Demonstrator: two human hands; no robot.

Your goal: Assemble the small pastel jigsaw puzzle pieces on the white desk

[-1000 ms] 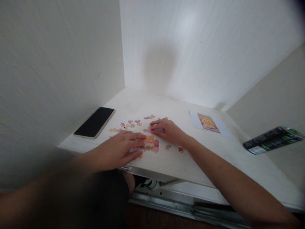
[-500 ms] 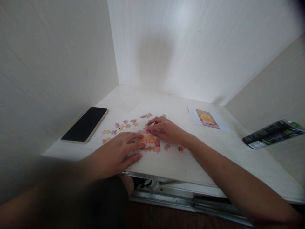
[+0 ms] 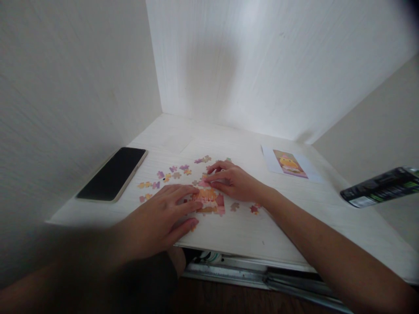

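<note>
A partly joined jigsaw puzzle [image 3: 211, 203] in orange and pink lies on the white tabletop before me. My left hand [image 3: 168, 211] rests palm down at its left side, fingers apart, the tips touching or covering that edge. Over the puzzle's far edge, my right hand [image 3: 234, 181] has its thumb and index finger closed on a pink puzzle piece [image 3: 203, 180], partly hidden by the fingertips. Several loose puzzle pieces [image 3: 177, 175] lie beyond and left of my left hand. A brownish piece [image 3: 235, 206] and a red one [image 3: 254, 209] sit to the right of the joined part.
A black-screened phone [image 3: 113, 174] lies at the left by the side wall. On the right is a sheet with a printed picture [image 3: 290, 164] of a yellow figure. A dark can [image 3: 379, 186] stands farther right. The table's front edge [image 3: 235, 256] is close to my forearms.
The view has shifted slightly, so the tabletop things appear a little lower. Both hands keep nearly the same places at the puzzle; the right fingers remain at the pink piece.
</note>
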